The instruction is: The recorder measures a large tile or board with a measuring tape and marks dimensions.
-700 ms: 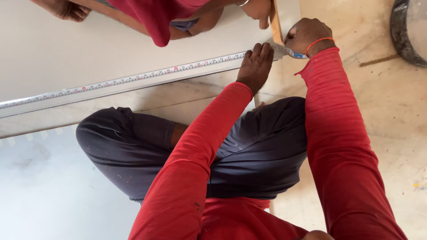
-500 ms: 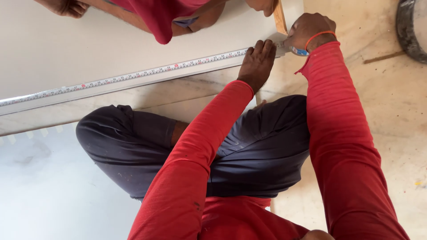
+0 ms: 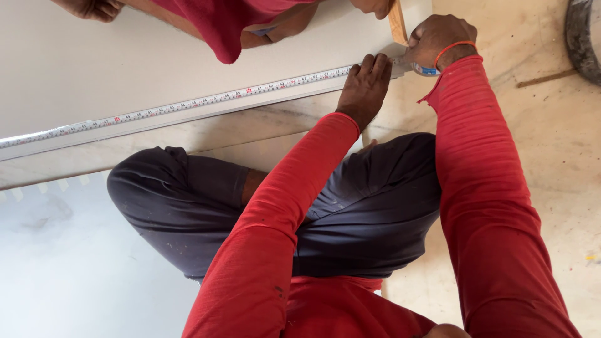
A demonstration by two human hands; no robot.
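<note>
Pinning the long white measuring tape flat along the pale board's edge with my left hand's fingertips, right hand clenched on its case (mostly hidden), keeping it taut.

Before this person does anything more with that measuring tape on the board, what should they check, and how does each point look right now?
1. White measuring tape lies flat along the pale board edge: ok.
2. Left hand presses on the tape: ok.
3. Right hand grips the tape's end piece: cannot tell, hidden.
4. Other person's hand is off the tape: ok.
5. Far tape end is hooked: cannot tell, out of view.
</note>
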